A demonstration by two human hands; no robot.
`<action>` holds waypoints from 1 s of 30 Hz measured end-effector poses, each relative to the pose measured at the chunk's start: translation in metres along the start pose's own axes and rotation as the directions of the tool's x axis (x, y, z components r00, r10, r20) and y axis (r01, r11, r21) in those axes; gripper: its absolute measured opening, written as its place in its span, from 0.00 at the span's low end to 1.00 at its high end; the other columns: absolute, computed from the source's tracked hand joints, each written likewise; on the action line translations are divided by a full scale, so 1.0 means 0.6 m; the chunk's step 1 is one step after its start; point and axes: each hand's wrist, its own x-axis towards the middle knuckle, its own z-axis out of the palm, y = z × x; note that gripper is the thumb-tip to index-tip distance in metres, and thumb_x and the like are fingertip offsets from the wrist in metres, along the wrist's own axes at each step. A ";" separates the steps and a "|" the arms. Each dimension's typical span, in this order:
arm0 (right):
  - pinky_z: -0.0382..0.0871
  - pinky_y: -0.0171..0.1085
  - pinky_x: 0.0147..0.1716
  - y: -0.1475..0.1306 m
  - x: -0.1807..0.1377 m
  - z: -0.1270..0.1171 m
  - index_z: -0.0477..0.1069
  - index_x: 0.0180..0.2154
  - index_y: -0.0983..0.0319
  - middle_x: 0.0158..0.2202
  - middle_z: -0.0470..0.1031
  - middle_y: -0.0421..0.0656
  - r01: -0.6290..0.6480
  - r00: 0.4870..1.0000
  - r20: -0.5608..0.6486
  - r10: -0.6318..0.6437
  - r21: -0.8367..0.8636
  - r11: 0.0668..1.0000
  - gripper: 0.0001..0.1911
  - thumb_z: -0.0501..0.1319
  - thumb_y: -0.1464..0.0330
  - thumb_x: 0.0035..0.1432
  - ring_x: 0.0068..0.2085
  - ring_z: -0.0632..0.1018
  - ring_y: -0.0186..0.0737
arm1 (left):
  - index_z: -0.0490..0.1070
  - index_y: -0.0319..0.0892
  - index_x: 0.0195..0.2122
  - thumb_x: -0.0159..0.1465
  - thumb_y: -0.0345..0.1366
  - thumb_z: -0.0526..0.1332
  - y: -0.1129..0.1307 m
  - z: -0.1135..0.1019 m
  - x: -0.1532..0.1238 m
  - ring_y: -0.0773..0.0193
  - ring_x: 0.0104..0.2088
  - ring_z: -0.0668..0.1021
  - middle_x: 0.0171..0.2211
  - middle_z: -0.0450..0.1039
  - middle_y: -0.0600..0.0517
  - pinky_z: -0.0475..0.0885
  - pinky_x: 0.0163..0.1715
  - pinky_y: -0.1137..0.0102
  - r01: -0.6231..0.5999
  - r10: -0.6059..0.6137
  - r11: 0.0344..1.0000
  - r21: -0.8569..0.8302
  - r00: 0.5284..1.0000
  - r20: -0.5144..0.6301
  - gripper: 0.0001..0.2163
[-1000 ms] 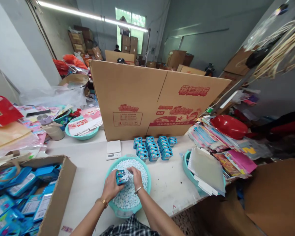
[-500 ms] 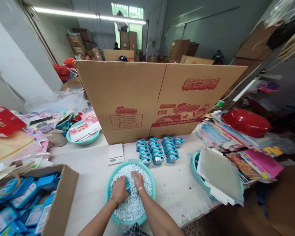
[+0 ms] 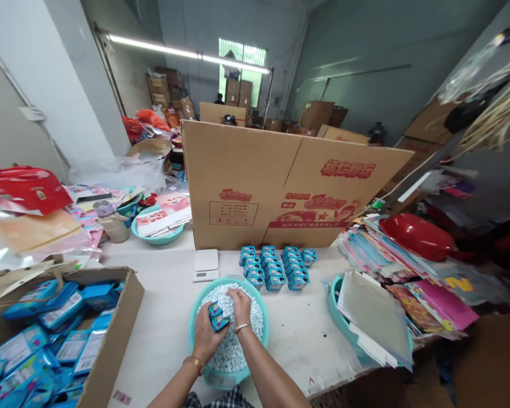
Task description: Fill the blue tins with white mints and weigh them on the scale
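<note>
A teal basin (image 3: 194,317) full of small white pellets (image 3: 233,348) sits at the table's near edge. My left hand (image 3: 205,339) is closed round a small blue tin (image 3: 216,317), held over the pellets. My right hand (image 3: 240,306) rests beside the tin with its fingers curled down onto the pellets; what they pinch, if anything, is hidden. Just beyond the basin stand several blue tins (image 3: 276,266) in neat rows.
A small white scale (image 3: 206,264) lies left of the tin rows. A cardboard box (image 3: 106,345) of blue packets stands at the near left. An upright cardboard sheet (image 3: 280,181) walls the table's back. Right: a teal basin (image 3: 334,297) of paper sheets, stacked cards (image 3: 391,255), a red dish (image 3: 416,235).
My left hand has lifted the blue tin back up out of the pellets, where it was pushed down half a second ago. The camera has tilted and shifted slightly.
</note>
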 end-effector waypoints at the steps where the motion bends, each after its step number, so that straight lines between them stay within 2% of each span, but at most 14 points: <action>1: 0.65 0.36 0.33 -0.005 -0.002 0.001 0.73 0.19 0.62 0.20 0.72 0.38 0.007 1.000 -0.001 -0.007 0.008 1.000 0.15 0.67 0.57 0.44 0.28 0.70 0.38 | 0.57 0.39 0.56 0.53 0.45 0.64 0.003 -0.002 0.002 0.45 0.56 0.72 0.54 0.68 0.39 0.67 0.57 0.49 -0.005 0.005 1.000 -0.005 1.000 -0.006 0.32; 4: 0.65 0.36 0.32 -0.011 -0.004 0.003 0.71 0.18 0.61 0.20 0.72 0.38 0.016 1.000 -0.022 -0.015 0.052 0.999 0.15 0.67 0.57 0.43 0.27 0.70 0.38 | 0.59 0.39 0.56 0.52 0.44 0.65 0.004 -0.004 0.008 0.43 0.57 0.71 0.55 0.69 0.38 0.65 0.58 0.48 -0.028 0.028 0.999 -0.017 1.000 -0.006 0.32; 9: 0.65 0.36 0.32 -0.014 0.004 0.010 0.72 0.19 0.61 0.20 0.73 0.38 0.024 1.000 -0.019 -0.023 0.058 0.998 0.13 0.67 0.58 0.42 0.27 0.70 0.38 | 0.60 0.38 0.57 0.51 0.43 0.65 0.005 -0.005 0.015 0.43 0.57 0.72 0.55 0.70 0.39 0.66 0.58 0.49 0.002 -0.002 1.000 -0.026 1.000 -0.011 0.32; 20: 0.65 0.36 0.32 0.005 0.000 0.010 0.72 0.19 0.61 0.20 0.73 0.39 -0.038 0.999 0.004 0.038 0.075 0.996 0.13 0.66 0.58 0.41 0.27 0.71 0.38 | 0.61 0.39 0.56 0.49 0.40 0.66 0.010 -0.017 0.019 0.42 0.56 0.73 0.54 0.71 0.38 0.66 0.56 0.48 0.005 -0.005 1.000 -0.005 0.996 0.089 0.32; 26: 0.65 0.36 0.32 -0.003 -0.003 0.009 0.73 0.20 0.61 0.20 0.73 0.38 -0.040 0.999 0.000 0.040 0.068 0.997 0.13 0.66 0.58 0.41 0.27 0.70 0.38 | 0.60 0.40 0.57 0.49 0.40 0.66 0.003 -0.009 0.026 0.42 0.56 0.73 0.55 0.70 0.39 0.66 0.56 0.47 0.021 -0.014 0.998 -0.066 0.995 0.103 0.33; 30: 0.65 0.36 0.32 -0.009 -0.007 0.009 0.71 0.20 0.61 0.20 0.71 0.36 -0.023 1.000 -0.018 0.024 0.065 0.998 0.13 0.65 0.58 0.42 0.27 0.70 0.37 | 0.62 0.41 0.57 0.46 0.37 0.67 -0.003 -0.004 0.035 0.40 0.58 0.70 0.56 0.69 0.39 0.63 0.58 0.45 0.085 -0.072 0.988 -0.128 0.992 0.100 0.35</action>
